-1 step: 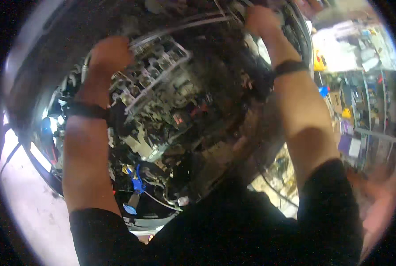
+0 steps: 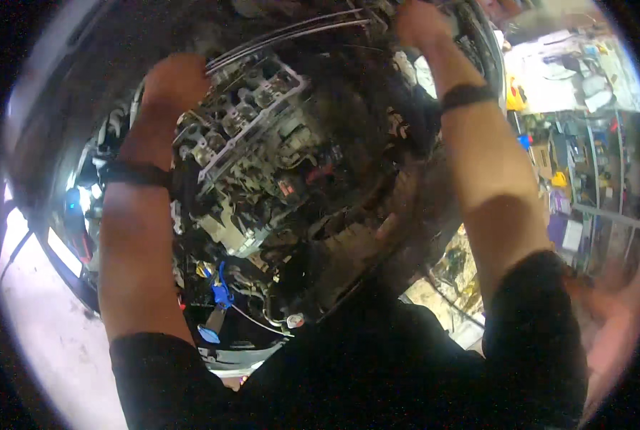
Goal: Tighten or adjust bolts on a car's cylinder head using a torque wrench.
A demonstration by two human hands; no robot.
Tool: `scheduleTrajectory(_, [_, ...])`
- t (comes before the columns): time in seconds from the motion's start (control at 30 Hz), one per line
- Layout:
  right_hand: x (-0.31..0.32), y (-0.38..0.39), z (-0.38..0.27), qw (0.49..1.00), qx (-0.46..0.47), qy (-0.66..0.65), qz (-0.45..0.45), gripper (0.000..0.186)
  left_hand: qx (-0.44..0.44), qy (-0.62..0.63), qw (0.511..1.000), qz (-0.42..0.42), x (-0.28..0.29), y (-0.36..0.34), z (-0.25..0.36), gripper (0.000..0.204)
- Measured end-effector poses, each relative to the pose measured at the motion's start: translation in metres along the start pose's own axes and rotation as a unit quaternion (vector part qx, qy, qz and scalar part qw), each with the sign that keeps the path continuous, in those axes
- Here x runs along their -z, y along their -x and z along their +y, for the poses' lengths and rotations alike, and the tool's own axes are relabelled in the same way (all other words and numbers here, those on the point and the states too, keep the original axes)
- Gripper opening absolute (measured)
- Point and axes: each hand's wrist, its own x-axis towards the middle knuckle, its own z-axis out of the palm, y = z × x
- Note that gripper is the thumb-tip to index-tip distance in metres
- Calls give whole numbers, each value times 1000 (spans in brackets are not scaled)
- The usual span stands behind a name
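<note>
Both arms reach far over an open car engine bay. My left hand [image 2: 175, 82] is closed at the near end of a long, thin, pale metal strip [image 2: 291, 33] that looks doubled along its length. At the far right, my right hand [image 2: 420, 27] is closed by the strip's other end; what lies inside its fingers is hidden. Between and below the hands sits the engine's cylinder head [image 2: 245, 118], its top uncovered. Nearer to me are a blue clamp-like tool [image 2: 222, 292] and a thin pale cable.
Dark hoses and engine parts [image 2: 284, 186] fill the bay. At the right stand a cluttered white bench [image 2: 560, 72] and shelves [image 2: 592, 172] with boxes. A blurred skin-toned shape [image 2: 614, 308] shows at the right edge. Pale floor [image 2: 44, 344] lies to the left.
The view has shifted slightly and the engine looks sharper. The strip between my hands sits a little higher in view. Both hands stay closed.
</note>
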Motion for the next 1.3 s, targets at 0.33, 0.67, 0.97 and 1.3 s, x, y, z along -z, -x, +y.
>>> scheduleTrajectory(0.33, [17, 32, -21, 996, -58, -19, 64, 29, -50, -26, 996, 67, -3, 1, -22, 30])
scheduleTrajectory(0.67, [34, 19, -29, 995, -49, -58, 65, 25, 122, -48, 991, -41, 27, 1, 5, 26])
scheduleTrajectory(0.97, [35, 26, -15, 994, -57, -71, 57, 27, 82, -43, 996, -8, 25, -2, 14, 25])
scheduleTrajectory(1.3, [28, 35, -12, 993, -73, -69, 61, 28, 75, -3, 997, -6, 24, 1, 14, 25])
